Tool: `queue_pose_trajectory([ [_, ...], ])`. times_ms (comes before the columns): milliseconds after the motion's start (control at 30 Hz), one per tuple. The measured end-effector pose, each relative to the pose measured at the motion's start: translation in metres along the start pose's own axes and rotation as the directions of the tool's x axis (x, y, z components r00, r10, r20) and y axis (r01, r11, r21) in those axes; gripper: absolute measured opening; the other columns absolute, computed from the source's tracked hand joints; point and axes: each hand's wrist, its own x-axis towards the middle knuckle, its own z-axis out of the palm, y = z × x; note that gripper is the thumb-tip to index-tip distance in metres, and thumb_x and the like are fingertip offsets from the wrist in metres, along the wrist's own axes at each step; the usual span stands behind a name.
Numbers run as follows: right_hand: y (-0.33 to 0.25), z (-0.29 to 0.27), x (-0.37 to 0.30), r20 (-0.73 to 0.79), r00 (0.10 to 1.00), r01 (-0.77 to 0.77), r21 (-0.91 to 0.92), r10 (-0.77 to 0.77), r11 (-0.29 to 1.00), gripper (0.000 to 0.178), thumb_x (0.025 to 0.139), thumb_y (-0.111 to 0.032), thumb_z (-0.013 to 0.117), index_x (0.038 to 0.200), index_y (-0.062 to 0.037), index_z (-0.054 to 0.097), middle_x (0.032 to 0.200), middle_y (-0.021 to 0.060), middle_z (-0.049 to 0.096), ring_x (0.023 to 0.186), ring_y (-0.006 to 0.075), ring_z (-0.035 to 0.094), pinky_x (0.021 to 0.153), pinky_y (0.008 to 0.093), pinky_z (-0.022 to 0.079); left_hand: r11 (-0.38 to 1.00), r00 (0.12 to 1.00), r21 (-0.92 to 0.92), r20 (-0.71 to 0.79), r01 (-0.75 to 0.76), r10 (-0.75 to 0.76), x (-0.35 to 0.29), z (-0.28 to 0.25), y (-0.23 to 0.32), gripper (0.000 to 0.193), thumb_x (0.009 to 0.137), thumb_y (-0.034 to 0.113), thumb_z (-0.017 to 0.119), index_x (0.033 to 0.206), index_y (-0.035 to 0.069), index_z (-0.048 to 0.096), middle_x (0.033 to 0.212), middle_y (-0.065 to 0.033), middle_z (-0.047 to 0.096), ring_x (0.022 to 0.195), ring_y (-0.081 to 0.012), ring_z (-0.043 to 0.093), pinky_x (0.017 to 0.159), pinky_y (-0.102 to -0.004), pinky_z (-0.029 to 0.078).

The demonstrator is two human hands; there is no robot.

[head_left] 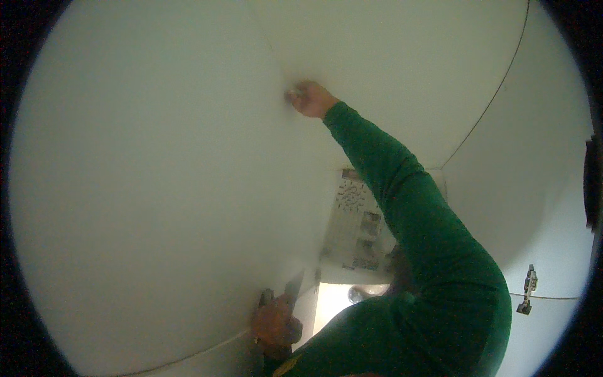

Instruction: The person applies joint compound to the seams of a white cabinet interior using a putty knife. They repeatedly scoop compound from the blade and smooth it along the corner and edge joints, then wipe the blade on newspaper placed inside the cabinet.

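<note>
My right hand, at the end of a green sleeve, reaches up to the seam where two white panels meet. Its fingers are closed in a pinch, pressed near the seam; a small pale thing seems to show at the fingertips, too blurred to name. Lower down, my left hand is closed beside the left white panel. Around it show dark and grey parts, among them a flat grey piece with a straight edge sticking up past the fingers. Dim light and blur hide what kind of thing it is.
A metal hinge is fixed to the white panel at the right. Behind my right arm lies a grey printed sheet. Below it is a bright patch with a round thing. A dark object stands at the right rim.
</note>
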Motion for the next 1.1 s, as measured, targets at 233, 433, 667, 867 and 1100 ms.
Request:
queue_pose_trajectory([
  [233, -0.038, 0.103, -0.016, 0.313, 0.95, 0.017, -0.04, -0.004, 0.999, 0.036, 0.098, -0.02, 0.041, 0.119, 0.0086, 0.042, 0.107, 0.0194, 0.055, 0.082, 0.0221, 0.055, 0.059, 0.0292, 0.049, 0.995, 0.994, -0.087, -0.1, -0.039, 0.031, -0.003, 0.006, 0.007, 0.032, 0.072, 0.017, 0.063, 0.103, 0.012, 0.064, 0.08, -0.0118, 0.064, 0.069, -0.0351, 0.063, 0.066, -0.0477, 0.052],
  [433, -0.058, 0.26, -0.071, 0.364, 0.925, -0.077, -0.099, 0.108, 0.992, 0.037, 0.1, -0.023, 0.042, 0.12, 0.0081, 0.041, 0.101, 0.019, 0.054, 0.077, 0.0239, 0.054, 0.055, 0.031, 0.049, 0.984, 0.995, -0.167, 0.09, 0.054, -0.04, 0.008, -0.026, 0.021, 0.036, 0.069, 0.016, 0.061, 0.105, 0.011, 0.062, 0.086, -0.012, 0.065, 0.077, -0.0355, 0.063, 0.079, -0.0465, 0.051],
  [667, -0.102, 0.299, -0.137, 0.396, 0.915, 0.297, -0.529, -0.079, 0.795, 0.039, 0.102, -0.022, 0.042, 0.129, 0.0058, 0.039, 0.076, 0.012, 0.055, 0.057, 0.0175, 0.046, 0.043, 0.0312, 0.041, 0.992, 0.992, 0.002, 0.019, 0.123, -0.123, 0.011, 0.0, 0.035, 0.043, 0.071, 0.015, 0.059, 0.113, 0.012, 0.059, 0.1, -0.0185, 0.064, 0.094, -0.0387, 0.061, 0.089, -0.048, 0.049],
  [867, 0.049, 0.129, -0.267, 0.609, 0.79, 0.613, -0.778, -0.078, 0.137, 0.062, 0.093, -0.012, 0.052, 0.15, -0.0169, 0.027, 0.075, 0.0052, 0.061, 0.054, 0.0096, 0.052, 0.051, 0.0247, 0.045, 0.786, 0.809, -0.518, -0.267, 0.338, -0.524, -0.023, 0.026, 0.022, 0.032, 0.09, 0.023, 0.047, 0.115, 0.008, 0.058, 0.114, -0.0207, 0.06, 0.096, -0.036, 0.06, 0.088, -0.0463, 0.048],
  [1100, 0.127, 0.064, -0.394, 0.603, 0.708, 0.696, -0.684, 0.368, -0.218, 0.074, 0.082, -0.01, 0.053, 0.151, -0.0228, 0.028, 0.061, 0.0113, 0.056, 0.052, 0.0239, 0.056, 0.056, 0.0368, 0.047, -0.043, 0.759, -0.914, 0.36, 0.403, -0.542, 0.037, -0.008, 0.085, 0.038, 0.095, 0.035, 0.051, 0.118, 0.004, 0.052, 0.099, -0.0047, 0.06, 0.084, -0.0145, 0.056, 0.069, -0.0276, 0.048],
])
